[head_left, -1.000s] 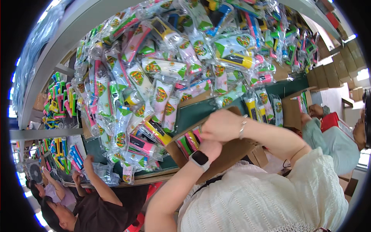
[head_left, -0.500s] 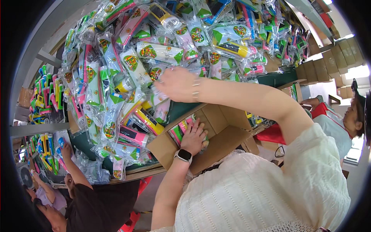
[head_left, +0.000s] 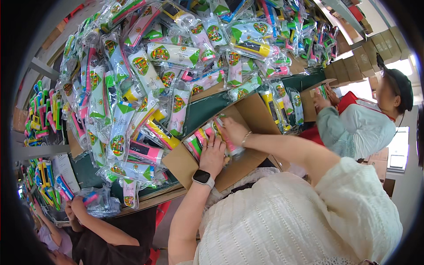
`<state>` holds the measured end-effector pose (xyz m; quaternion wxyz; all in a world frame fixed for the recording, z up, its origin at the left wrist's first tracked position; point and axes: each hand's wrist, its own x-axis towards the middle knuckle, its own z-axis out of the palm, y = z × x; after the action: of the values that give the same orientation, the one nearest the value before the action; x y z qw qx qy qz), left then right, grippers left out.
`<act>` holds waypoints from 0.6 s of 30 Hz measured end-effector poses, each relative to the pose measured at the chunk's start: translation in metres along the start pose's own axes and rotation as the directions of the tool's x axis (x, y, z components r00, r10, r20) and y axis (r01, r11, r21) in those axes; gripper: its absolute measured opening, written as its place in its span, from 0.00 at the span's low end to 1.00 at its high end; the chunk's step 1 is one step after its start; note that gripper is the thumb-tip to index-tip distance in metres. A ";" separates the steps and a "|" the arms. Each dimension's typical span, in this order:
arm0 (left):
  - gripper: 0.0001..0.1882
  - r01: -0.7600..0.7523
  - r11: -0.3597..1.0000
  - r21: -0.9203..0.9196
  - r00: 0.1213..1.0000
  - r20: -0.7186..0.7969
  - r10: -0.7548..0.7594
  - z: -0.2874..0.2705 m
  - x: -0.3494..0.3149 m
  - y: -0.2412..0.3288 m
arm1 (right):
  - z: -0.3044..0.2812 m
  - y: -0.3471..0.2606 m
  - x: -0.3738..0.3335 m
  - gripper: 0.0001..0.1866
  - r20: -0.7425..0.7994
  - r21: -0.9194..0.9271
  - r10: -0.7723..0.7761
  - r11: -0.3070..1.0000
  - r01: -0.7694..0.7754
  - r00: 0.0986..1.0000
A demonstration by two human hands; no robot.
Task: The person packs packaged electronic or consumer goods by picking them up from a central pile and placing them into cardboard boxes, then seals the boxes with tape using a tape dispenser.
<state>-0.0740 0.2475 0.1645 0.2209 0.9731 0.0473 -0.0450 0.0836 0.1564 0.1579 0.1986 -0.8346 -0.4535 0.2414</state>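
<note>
- The heap of bagged toys (head_left: 145,84) covers the green tabletop (head_left: 207,106) on the left and far side: long, narrow plastic pieces in pink, yellow, green and white, each sealed in a clear, crinkly bag. By their look they are light and stiff inside, while the film outside is slick and loose, so a pinch on the bag alone would likely slide; a grip across the hard body at its middle seems safest.
- The cardboard box (head_left: 229,145) lies open at the tabletop's near edge, tilted toward the person, with a row of the same packets (head_left: 198,141) standing on end along its left inner side.
- The left hand (head_left: 213,155), a smartwatch (head_left: 202,177) on its wrist, lies flat in the box, its fingers (head_left: 211,142) spread a little and pressing against the ends of those packets; it grips nothing.
- The right hand (head_left: 233,131) reaches in just beside it, its fingers curled round one pink-and-white packet (head_left: 226,138) that slants down into the box; the wrap looks closed, though motion blur hides the fingertips.
- At the far right, another person's hands (head_left: 326,99) work at a second box (head_left: 316,99), well apart.
</note>
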 end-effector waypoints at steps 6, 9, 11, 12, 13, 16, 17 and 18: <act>0.31 0.032 0.996 -0.080 0.999 -0.024 -0.034 0.001 -0.001 0.002 | -0.034 -0.012 0.010 0.36 0.476 -0.267 0.424 0.904 -0.333 0.771; 0.28 0.019 0.991 -0.134 0.998 -0.060 -0.027 -0.003 0.000 0.003 | -0.015 -0.018 0.021 0.25 0.512 -0.300 0.362 0.925 -0.233 0.779; 0.27 0.031 0.986 -0.161 0.997 -0.061 -0.041 0.000 -0.003 0.004 | -0.019 -0.002 0.018 0.19 0.615 -0.108 0.414 0.887 -0.448 0.671; 0.26 0.043 0.983 -0.178 0.995 -0.078 -0.057 -0.001 0.001 0.001 | -0.017 0.022 0.004 0.25 0.678 0.248 0.237 0.818 -0.520 0.696; 0.26 0.046 0.983 -0.175 0.995 -0.083 -0.061 -0.001 0.003 0.000 | -0.017 0.036 -0.002 0.32 0.675 0.557 0.049 0.620 -0.552 0.736; 0.23 0.023 0.982 -0.187 0.995 -0.095 -0.041 -0.002 0.002 0.000 | -0.023 0.007 0.022 0.30 0.715 0.269 0.212 0.797 -0.541 0.667; 0.23 0.022 0.982 -0.186 0.995 -0.093 -0.040 -0.003 0.003 -0.002 | -0.026 -0.006 0.032 0.30 0.683 -0.017 0.354 0.882 -0.471 0.639; 0.23 0.016 0.981 -0.193 0.995 -0.091 -0.034 -0.004 0.002 -0.002 | -0.031 -0.016 0.030 0.30 0.684 -0.018 0.357 0.880 -0.474 0.637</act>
<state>-0.0715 0.2510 0.1666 0.3107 0.9476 0.0739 0.0030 0.1053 0.1870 0.1850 0.0289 -0.7537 -0.2676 0.5996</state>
